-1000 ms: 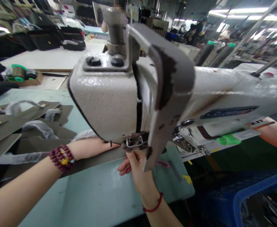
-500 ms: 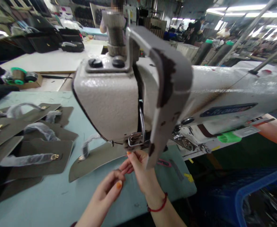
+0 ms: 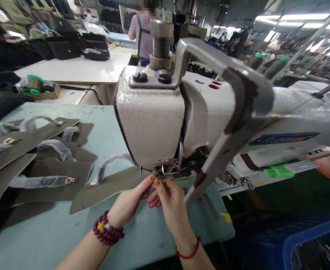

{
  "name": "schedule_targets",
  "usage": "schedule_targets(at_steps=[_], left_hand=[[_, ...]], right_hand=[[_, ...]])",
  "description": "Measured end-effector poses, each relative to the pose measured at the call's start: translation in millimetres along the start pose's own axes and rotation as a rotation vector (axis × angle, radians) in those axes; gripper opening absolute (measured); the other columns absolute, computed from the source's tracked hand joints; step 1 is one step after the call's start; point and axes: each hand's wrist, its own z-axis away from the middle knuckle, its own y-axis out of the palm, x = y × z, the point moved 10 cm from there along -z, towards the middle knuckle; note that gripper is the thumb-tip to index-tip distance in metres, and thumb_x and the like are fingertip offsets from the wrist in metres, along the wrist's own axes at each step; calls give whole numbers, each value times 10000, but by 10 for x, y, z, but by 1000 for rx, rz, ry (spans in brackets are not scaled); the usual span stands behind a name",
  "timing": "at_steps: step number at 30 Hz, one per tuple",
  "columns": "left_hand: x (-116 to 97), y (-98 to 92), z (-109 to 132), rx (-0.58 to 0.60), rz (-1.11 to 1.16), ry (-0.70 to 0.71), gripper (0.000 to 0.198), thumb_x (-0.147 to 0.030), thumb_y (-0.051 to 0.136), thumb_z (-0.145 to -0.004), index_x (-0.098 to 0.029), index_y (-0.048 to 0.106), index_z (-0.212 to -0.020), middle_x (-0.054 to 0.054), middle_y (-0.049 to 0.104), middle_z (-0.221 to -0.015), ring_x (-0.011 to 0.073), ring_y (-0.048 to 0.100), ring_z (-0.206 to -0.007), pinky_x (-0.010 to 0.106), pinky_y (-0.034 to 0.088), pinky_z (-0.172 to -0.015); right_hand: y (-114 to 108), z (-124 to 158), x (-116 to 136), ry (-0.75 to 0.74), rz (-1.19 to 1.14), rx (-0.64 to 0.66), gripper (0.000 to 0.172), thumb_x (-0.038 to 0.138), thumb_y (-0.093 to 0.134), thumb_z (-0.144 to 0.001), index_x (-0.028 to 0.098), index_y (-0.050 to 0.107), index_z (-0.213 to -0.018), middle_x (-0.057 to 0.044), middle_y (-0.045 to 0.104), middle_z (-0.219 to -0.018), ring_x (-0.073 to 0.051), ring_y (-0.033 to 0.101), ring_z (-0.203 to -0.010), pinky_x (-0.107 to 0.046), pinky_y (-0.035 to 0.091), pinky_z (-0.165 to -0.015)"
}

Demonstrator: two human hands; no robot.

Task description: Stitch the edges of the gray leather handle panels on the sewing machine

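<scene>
A white industrial sewing machine (image 3: pixel 153 120) fills the middle of the view. Under its head lies a grey-brown leather panel (image 3: pixel 108 189) with a plastic-wrapped handle. My left hand (image 3: pixel 131 202), with a dark red bead bracelet on the wrist, and my right hand (image 3: pixel 167 204), with a red cord on the wrist, meet just below the needle area (image 3: pixel 172 168). Both hands have fingers pinched together, thumbs touching, on something too fine to make out.
Several more grey-brown leather panels (image 3: pixel 49 180) with wrapped handles and gold fittings lie at the left on the pale green table (image 3: pixel 69 240). A box of thread spools (image 3: pixel 37 88) and black bags (image 3: pixel 66 47) stand on a white table behind. A person stands beyond. A blue crate (image 3: pixel 308 240) sits low right.
My left arm came out from under the machine head and its hand rose to meet my right hand at the needle. The view shifted, so the machine sits further right.
</scene>
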Motion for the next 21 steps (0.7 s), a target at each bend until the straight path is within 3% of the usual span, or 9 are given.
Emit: schedule_targets(at_steps=[10, 21], left_hand=[[-44, -83, -88, -87, -87, -46, 426, -548, 722, -677, -164, 594, -544, -28, 470, -500, 123, 397, -523, 270, 353, -530], [-179, 27, -91, -70, 10, -19, 412, -510, 704, -674, -172, 502, -552, -51, 372, -571, 106, 299, -584, 251, 300, -555]], right_hand=[[27, 260, -66, 53, -56, 46, 396, 499, 540, -923, 124, 621, -824, -46, 689, -578, -99, 621, -460, -145, 426, -457], [55, 376, -134, 101, -76, 87, 394, 498, 556, -905, 124, 624, -802, -53, 692, -584, -98, 615, -464, -153, 437, -473]])
